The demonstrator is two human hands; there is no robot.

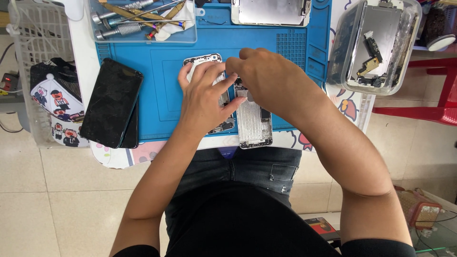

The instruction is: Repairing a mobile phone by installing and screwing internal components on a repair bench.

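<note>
An opened phone lies on a blue work mat [157, 81]. Its rear housing [205, 60] with the inner parts sits under my left hand [204, 97], which presses flat on it with fingers spread. The silver screen-side panel [254, 124] lies folded out to the right, next to the housing. My right hand [266, 78] rests above that panel, fingertips pinched together at the seam between the two halves. Whether it grips a small part or tool is hidden by the fingers.
Two dark phones [112, 102] are stacked at the mat's left edge. A clear tray of screwdrivers [143, 21] stands at the back left, another silver panel [270, 12] at the back. A clear box with phone parts [373, 45] is at right, a white basket [35, 71] at left.
</note>
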